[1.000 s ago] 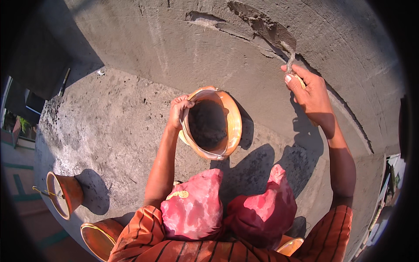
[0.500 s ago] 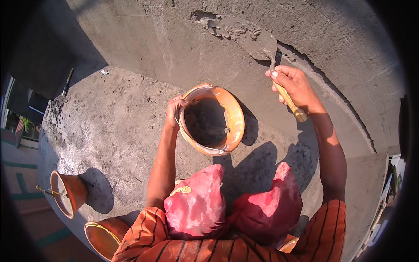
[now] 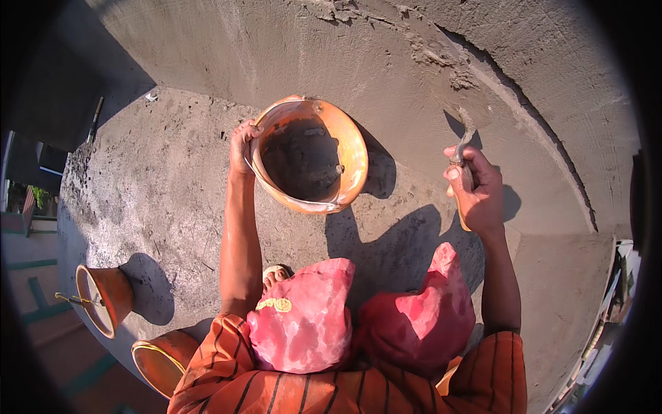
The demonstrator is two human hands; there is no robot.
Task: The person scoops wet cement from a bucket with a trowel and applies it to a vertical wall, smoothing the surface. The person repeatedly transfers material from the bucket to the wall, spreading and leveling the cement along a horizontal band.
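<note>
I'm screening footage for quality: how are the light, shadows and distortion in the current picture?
Head view, centre: hard sunlight, with dark shadows beside the bucket and right hand; head view, left: a whitish patch on the floor, perhaps glare; head view, rim: fisheye bending, corners black.

Strong sun on the rough grey floor [image 3: 172, 179], grey far wall [image 3: 234, 48] catching it too, far-left wall [image 3: 69, 76] deep in shadow!

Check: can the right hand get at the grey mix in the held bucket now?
Likely yes: the right hand holds a trowel to the right of the bucket, whose mouth is uncovered; the left hand holds the rim, and nothing visible blocks the grey mix.
</note>
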